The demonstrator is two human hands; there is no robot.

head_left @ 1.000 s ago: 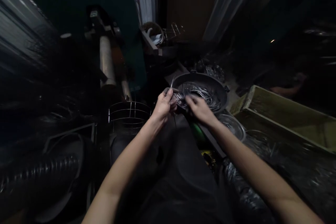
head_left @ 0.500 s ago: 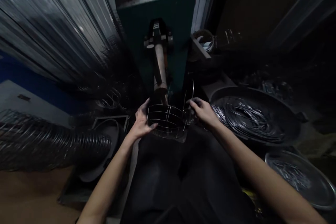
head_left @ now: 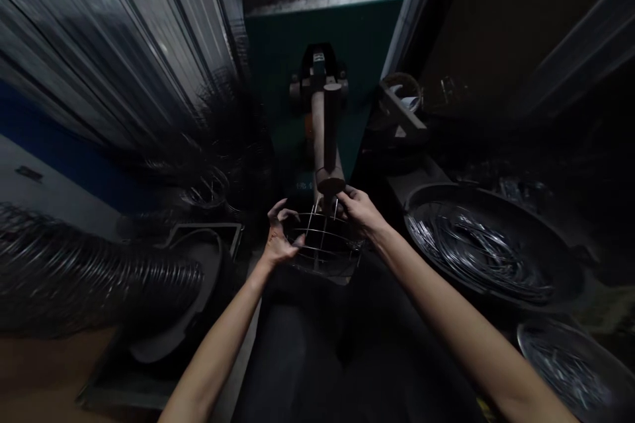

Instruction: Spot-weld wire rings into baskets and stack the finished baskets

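Observation:
A round wire cage (head_left: 317,249) of thin rings and upright rods sits low in front of me, below the thick cylindrical arm (head_left: 327,139) of a green machine. My left hand (head_left: 282,236) grips the cage's left side, thumb inside the near rings and fingers curled at the rim. At the cage's far right, just beneath the arm's end, my right hand (head_left: 361,211) is closed in a pinch on a thin wire. The fingertips are partly hidden by the arm and the dim light, so the wire's full shape does not show.
The green machine (head_left: 262,46) has a lit red lamp and a red switch on top. To the right stand a wide dark pan (head_left: 570,271) of wire rings and a smaller bowl (head_left: 526,337) of short wire pieces. Stacked wire rings (head_left: 163,274) lie at left.
My right hand has moved left and up, carrying the wire from beside the cage to under the machine's arm. My left fingers have curled in at the rim. The view has shifted slightly.

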